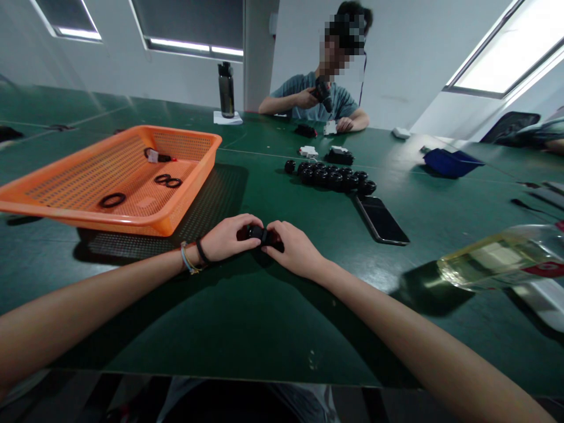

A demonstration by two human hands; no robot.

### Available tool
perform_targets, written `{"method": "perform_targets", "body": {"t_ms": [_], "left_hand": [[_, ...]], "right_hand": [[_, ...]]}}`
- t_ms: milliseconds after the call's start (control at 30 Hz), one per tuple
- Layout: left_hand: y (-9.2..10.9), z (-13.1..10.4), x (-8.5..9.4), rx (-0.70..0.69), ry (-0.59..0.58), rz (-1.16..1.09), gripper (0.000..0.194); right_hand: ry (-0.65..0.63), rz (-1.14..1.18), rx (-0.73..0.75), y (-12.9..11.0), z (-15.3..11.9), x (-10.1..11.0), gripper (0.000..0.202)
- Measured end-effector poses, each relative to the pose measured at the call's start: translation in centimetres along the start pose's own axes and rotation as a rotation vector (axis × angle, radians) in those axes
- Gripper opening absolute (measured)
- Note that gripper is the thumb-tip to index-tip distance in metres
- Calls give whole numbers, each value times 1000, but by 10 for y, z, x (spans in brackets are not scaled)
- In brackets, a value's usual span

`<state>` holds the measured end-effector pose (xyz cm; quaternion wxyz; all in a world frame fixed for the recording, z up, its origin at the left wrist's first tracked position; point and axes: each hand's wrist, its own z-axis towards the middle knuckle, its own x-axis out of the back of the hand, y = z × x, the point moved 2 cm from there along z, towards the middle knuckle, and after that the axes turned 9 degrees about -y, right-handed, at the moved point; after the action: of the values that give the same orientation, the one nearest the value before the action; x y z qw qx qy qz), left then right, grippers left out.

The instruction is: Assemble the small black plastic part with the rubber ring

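Holding a small black cylindrical part between both hands, we kept it low over the dark green worktop, near the middle of the near edge. Our left hand closed its grip around one end, and our right hand pinched the other end with curled fingers. The part looked dark, rounded and dull, like plastic or rubber, and touched both hands at once.

Most of the part was hidden by our fingers, so we could not tell its full shape or whether it was one piece or two. Beyond our hands lay a black smartphone face up, and past it a cluster of similar round black parts. To the left stood an orange perforated plastic basket with a few black rubber rings inside. A clear plastic bottle of yellowish liquid lay at the right, cut off by the frame edge; its red label was too blurred to read. Across the worktop a person in a grey-blue shirt held a dark object we could not make out.
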<state>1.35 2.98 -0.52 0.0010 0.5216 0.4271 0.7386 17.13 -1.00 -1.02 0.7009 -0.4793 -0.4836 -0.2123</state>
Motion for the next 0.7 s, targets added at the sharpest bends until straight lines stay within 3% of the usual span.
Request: {"method": "perform_targets", "body": {"t_ms": [700], "left_hand": [[-1, 0, -1, 7, -1, 1, 30]], "right_hand": [[2, -15, 2, 2, 1, -2, 18]]}}
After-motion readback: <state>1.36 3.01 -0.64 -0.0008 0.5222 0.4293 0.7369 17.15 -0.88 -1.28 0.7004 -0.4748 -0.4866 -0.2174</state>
